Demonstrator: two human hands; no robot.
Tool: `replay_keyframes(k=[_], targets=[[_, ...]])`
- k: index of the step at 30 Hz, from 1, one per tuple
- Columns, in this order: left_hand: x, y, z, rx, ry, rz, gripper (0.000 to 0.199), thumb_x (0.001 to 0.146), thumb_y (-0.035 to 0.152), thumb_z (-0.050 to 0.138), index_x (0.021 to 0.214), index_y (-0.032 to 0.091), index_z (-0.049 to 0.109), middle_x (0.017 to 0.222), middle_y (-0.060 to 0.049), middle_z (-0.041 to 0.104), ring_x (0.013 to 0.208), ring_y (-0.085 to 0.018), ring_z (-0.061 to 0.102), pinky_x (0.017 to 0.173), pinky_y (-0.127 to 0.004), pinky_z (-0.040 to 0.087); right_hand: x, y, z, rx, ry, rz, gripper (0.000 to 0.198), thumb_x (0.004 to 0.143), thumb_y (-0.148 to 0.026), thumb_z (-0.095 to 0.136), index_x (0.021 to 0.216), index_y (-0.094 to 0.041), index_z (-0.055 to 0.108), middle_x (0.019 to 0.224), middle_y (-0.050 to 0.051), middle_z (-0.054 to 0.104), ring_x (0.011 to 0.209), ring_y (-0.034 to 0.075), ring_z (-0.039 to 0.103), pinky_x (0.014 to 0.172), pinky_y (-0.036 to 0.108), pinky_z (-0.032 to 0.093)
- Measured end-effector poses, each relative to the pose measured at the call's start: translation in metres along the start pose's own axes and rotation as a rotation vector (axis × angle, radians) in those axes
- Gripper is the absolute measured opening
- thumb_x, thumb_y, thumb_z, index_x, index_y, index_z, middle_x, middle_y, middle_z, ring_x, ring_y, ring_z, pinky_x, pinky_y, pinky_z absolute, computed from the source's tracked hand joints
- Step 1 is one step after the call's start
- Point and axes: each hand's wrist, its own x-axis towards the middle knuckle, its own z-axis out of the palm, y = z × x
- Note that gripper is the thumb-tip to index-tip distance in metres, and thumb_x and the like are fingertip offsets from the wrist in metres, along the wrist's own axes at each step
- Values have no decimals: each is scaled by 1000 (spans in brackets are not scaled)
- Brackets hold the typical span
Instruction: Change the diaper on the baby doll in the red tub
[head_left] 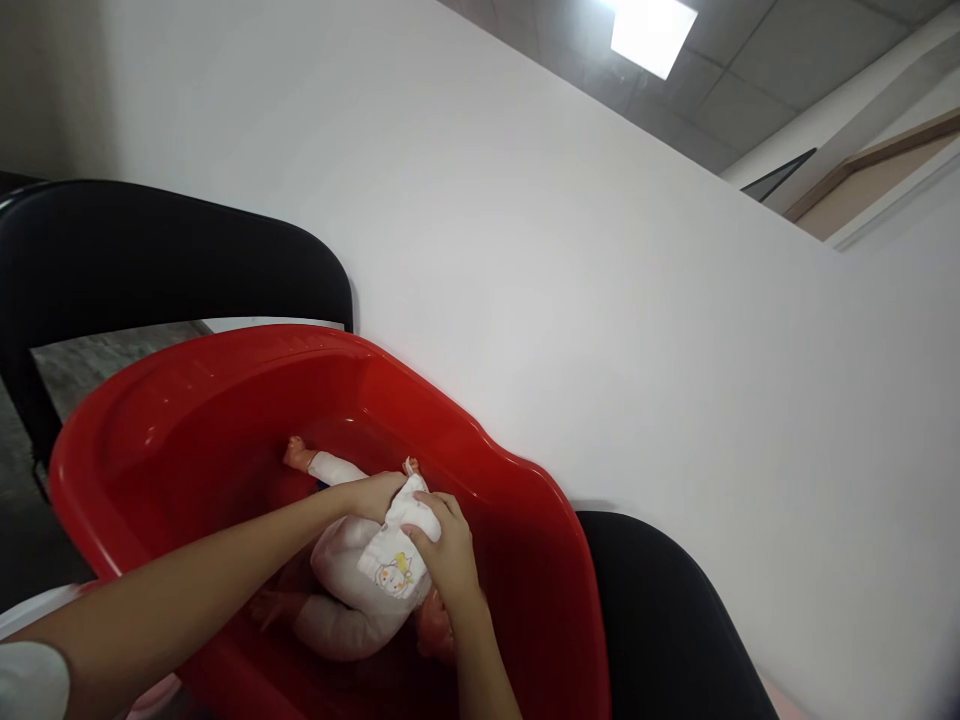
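A baby doll (341,580) in pale clothing lies inside a red plastic baby bathtub (255,365). Its white shirt (397,562) carries a small cartoon print on the front. My left hand (375,495) reaches across the doll and is closed at the sleeve side of the shirt; its fingertips are partly hidden behind the cloth. From the near side my right hand (448,550) grips the shirt cloth, thumb on top. The doll's small hand pokes out just beyond the sleeve. Part of its head shows beneath my right wrist.
One black chair (172,250) stands behind the tub's left end, another black chair (664,610) at its right. A white wall (600,300) rises directly along the tub's far side.
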Motion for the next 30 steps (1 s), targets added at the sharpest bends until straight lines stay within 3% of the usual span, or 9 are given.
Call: replay_keyframes(k=[4, 8, 12, 15, 21, 28, 30], targets=[[5, -8, 2, -20, 183, -94, 27, 78, 35, 66, 93, 18, 82, 62, -1, 71, 79, -26, 73, 73, -30, 57, 1, 0, 0, 107, 63, 20, 45, 88, -33, 74, 131, -22, 79, 132, 11, 74, 124, 28, 71, 113, 41, 54], [8, -15, 3, -95, 194, -76, 28, 77, 38, 68, 92, 20, 82, 63, -2, 71, 77, -27, 74, 75, -33, 60, 3, 5, 3, 216, 108, 76, 44, 88, -43, 72, 126, -20, 77, 125, 11, 77, 118, 29, 71, 108, 42, 55], [9, -18, 3, -99, 255, -108, 25, 75, 38, 66, 86, 22, 81, 59, -1, 69, 74, -26, 74, 72, -31, 60, 4, 10, 4, 366, 58, 195, 49, 88, -51, 73, 125, -19, 72, 121, 11, 77, 108, 28, 71, 94, 40, 58], [7, -14, 2, -96, 155, -73, 17, 72, 36, 68, 77, 23, 78, 58, 0, 68, 74, -26, 74, 70, -31, 60, 1, 10, 3, 443, 30, 250, 51, 87, -56, 75, 122, -20, 70, 119, 10, 76, 104, 26, 70, 88, 38, 57], [-3, 5, -4, 18, -264, 107, 10, 58, 27, 75, 67, 24, 75, 77, -1, 78, 84, -26, 73, 73, -28, 57, -5, 11, 3, 504, -8, 365, 54, 87, -67, 77, 111, -19, 71, 108, 10, 76, 94, 25, 71, 79, 35, 56], [-1, 9, -10, 26, -450, 225, 13, 64, 31, 69, 68, 19, 72, 74, -1, 73, 77, -18, 66, 66, -22, 49, -5, 10, 6, 552, 4, 373, 69, 89, -76, 71, 125, -17, 70, 127, 14, 77, 113, 29, 72, 97, 40, 57], [1, 6, -8, -11, -440, 209, 13, 65, 31, 70, 68, 19, 71, 72, -1, 72, 76, -19, 67, 66, -22, 50, -3, 10, 6, 530, 27, 357, 71, 89, -79, 68, 124, -17, 71, 127, 14, 77, 115, 29, 72, 100, 40, 57]])
